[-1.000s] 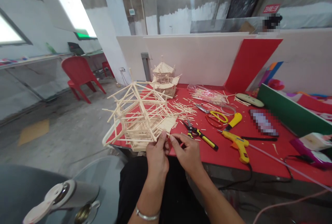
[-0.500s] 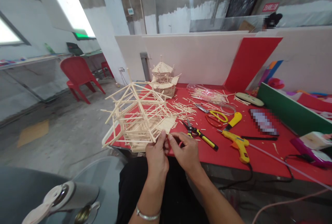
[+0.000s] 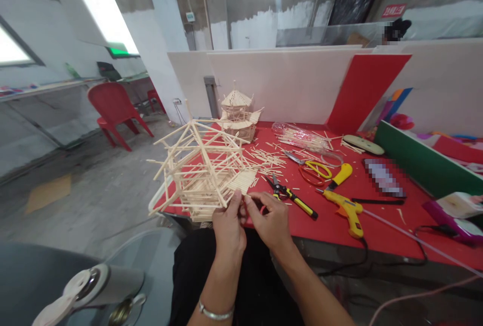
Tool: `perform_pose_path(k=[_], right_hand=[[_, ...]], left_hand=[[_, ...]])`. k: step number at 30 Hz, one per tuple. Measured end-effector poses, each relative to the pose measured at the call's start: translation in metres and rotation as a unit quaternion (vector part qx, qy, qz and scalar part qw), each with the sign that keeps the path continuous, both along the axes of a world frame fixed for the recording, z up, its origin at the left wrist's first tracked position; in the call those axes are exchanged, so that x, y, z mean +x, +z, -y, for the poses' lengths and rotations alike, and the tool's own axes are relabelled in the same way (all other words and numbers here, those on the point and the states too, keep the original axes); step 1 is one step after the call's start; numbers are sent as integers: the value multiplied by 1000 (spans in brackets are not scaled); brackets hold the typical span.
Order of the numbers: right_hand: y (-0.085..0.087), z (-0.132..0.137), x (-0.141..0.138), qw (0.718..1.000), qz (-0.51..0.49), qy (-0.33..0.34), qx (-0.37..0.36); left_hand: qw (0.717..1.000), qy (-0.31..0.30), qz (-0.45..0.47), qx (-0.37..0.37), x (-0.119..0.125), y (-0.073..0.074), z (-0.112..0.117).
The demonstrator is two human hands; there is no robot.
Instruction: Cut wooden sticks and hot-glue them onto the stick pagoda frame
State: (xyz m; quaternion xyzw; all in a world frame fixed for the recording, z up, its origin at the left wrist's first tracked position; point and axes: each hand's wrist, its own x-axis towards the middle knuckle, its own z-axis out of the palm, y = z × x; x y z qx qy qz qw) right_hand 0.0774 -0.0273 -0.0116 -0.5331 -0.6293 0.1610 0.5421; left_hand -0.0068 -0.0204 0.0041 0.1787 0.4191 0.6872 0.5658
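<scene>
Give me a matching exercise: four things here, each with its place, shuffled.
1 glue gun
2 red chair
3 small stick pagoda
4 large stick frame

A at the fingertips of the left hand
B on the floor, left of the table
C far back on the table, by the white board
D on the table, right of the cutters

Pairs: 1-D, 2-B, 3-C, 4-A
</scene>
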Motion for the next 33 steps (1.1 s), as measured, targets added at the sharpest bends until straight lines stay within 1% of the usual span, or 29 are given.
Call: perform_pose_path(k=[11, 18, 23, 33], right_hand=[[-1, 0, 0, 1000, 8, -1, 3], [-2, -1, 1, 1000, 6, -9, 13], [-2, 0, 1, 1000, 12, -5, 1], [-1, -1, 1, 1000, 14, -4, 6]], left_hand=[[1000, 2, 1, -10, 0, 2, 0], [1000, -1, -8, -3, -1, 0, -1], [1000, 1, -1, -3, -1, 0, 0], [1000, 5, -6, -6, 0, -1, 0]])
